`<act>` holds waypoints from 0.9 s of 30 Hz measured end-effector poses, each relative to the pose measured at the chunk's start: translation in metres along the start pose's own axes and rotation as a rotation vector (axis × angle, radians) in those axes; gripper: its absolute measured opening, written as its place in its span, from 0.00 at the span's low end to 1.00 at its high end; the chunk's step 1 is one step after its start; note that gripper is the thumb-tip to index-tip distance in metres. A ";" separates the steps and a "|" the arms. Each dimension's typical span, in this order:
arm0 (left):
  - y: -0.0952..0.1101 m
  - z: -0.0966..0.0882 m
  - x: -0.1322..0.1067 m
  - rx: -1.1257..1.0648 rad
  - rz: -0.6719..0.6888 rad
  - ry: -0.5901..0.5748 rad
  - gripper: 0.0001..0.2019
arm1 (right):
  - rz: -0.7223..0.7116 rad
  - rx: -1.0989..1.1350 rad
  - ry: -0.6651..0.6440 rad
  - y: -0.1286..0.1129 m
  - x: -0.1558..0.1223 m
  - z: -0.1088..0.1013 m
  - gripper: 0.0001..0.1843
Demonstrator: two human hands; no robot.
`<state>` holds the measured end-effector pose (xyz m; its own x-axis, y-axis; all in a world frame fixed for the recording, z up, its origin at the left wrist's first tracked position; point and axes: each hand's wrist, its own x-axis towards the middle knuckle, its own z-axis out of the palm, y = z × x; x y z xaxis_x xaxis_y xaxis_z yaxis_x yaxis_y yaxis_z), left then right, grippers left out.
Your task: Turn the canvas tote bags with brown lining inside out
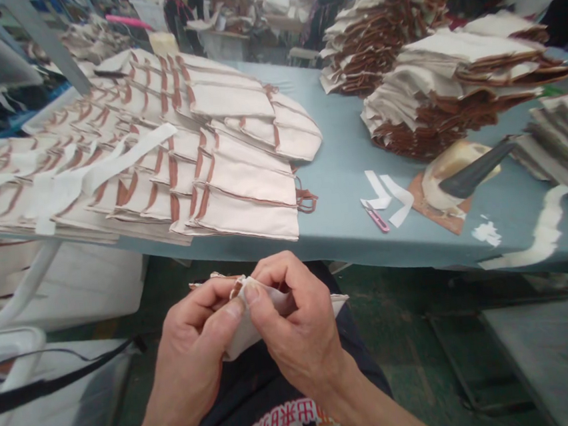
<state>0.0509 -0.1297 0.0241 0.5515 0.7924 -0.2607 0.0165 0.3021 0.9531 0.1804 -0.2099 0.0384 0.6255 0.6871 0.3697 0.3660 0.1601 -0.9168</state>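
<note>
Both your left hand (192,332) and your right hand (297,319) were pinched, thumb against fingers, on the cloth piece (240,339), their thumb tips close together. It sat at six o'clock, over your dark clothing (211,421) and just short of the near edge of the blue table (340,197). It seemed light and soft, apt to fold and crease rather than keep a shape, with little slip and nothing brittle about it. Its edge looked firmer than the slack part, so you would have held it best there, thumbs near each other. It was off-white, with a brown strip (238,288) showing by your left thumb; your fingers hid much of the rest. Pale pouches (250,199) with similar brown trim lay overlapped in rows at ten o'clock.
</note>
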 end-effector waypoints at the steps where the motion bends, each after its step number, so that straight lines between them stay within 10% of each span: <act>1: 0.000 0.001 0.000 -0.004 0.000 0.009 0.14 | -0.002 0.005 -0.001 0.000 0.000 0.000 0.10; 17: 0.017 0.029 -0.014 0.311 0.192 0.217 0.05 | 0.319 0.142 -0.104 -0.003 0.000 -0.003 0.09; 27: 0.017 0.009 -0.010 0.321 0.076 -0.013 0.08 | 0.523 0.408 -0.516 0.026 0.018 -0.013 0.31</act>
<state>0.0536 -0.1373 0.0446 0.5720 0.7986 -0.1872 0.2360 0.0584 0.9700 0.2102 -0.2029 0.0233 0.2148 0.9662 -0.1425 -0.2234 -0.0935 -0.9702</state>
